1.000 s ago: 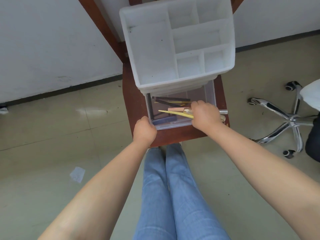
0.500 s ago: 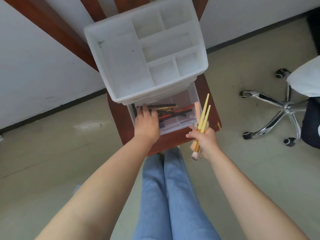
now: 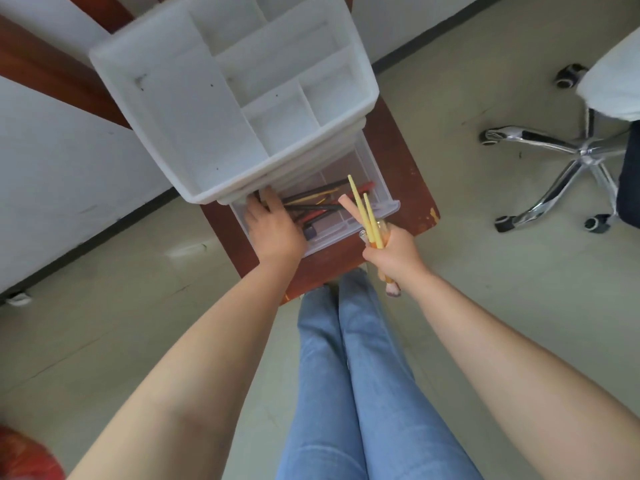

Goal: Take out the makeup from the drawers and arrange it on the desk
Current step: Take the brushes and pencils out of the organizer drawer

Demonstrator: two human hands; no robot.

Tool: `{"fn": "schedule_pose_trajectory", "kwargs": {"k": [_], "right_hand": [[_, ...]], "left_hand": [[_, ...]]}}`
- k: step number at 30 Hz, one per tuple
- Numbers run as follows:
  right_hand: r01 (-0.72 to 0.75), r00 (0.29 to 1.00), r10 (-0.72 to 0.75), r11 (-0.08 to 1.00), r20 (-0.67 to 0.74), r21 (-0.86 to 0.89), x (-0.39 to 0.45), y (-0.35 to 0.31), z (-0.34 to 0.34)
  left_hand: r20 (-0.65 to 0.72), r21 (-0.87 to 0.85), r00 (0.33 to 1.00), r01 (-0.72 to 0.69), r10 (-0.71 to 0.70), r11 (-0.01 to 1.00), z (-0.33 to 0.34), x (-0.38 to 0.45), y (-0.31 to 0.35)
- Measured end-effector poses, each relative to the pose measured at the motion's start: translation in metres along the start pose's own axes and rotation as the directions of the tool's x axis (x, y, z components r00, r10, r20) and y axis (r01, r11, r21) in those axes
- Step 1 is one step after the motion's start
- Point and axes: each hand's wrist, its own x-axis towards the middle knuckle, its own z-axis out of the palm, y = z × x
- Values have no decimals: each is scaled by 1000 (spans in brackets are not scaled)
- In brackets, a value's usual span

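So far only a first handful is out: a bunch of yellow-handled makeup brushes (image 3: 363, 216), with one pink-handled one among them, sits in the right hand (image 3: 391, 252), whose fingers are curled tight around the handles so that the thin ends fan up past the drawer's front edge and the bristle ends poke out below the wrist. Nothing appears to have been set down on the counter (image 3: 412, 174) yet, so the arranging is still wholly ahead, by my reading. Just to the left of that hand, the clear pulled-out drawer (image 3: 346, 226) still holds a loose pile of dark, red and yellow pencils and sticks (image 3: 318, 206). The left hand (image 3: 273, 226) is reached into it, palm down, fingers extended over the near-left corner of the pile; whether it has hold of anything I cannot tell. Beyond both hands, the white organiser tray (image 3: 221, 109) on top of the drawer unit has bare compartments. Both forearms stretch forward over the person's jeans.
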Motion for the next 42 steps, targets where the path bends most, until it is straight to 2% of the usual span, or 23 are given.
{"fn": "schedule_pose_trajectory", "kwargs": {"k": [2,4,6,8,11,16,19,21,26,32,35,42], "right_hand": [[93,994,-101,978,-34,-185,4,4,1],[217,967,-256,839,-10,-499,6,5,-1],[292,936,-347,677,58,-675,8,9,-4],[340,907,-408,562,104,-754,9,9,-6],[458,793,-594,431,137,-777,9,11,-9],[512,754,-602,286,264,-810,6,16,-20],[522,738,-615,261,277,-812,6,19,-21],[526,726,-635,269,262,-807,7,22,-18],[490,774,-591,328,230,-808,9,26,-14],[485,732,-659,327,172,-811,8,29,-11],[488,736,-657,349,162,-800,9,30,-8],[482,733,-664,353,148,-802,10,33,-6]], "left_hand": [[18,-91,989,146,-145,985,0,6,3],[50,-40,984,170,-168,985,1,11,5],[84,10,984,155,-156,988,1,16,4],[127,71,986,99,-107,993,1,16,1],[139,122,988,-85,68,989,4,12,-2],[153,140,948,-299,277,944,3,13,3],[162,176,879,-472,448,864,3,21,8],[193,234,841,-540,505,809,5,28,15],[357,427,819,-570,449,702,13,45,31],[253,554,854,-513,454,655,9,40,32],[258,597,872,-483,416,641,8,33,29],[354,574,814,-578,460,581,6,42,26]]}}
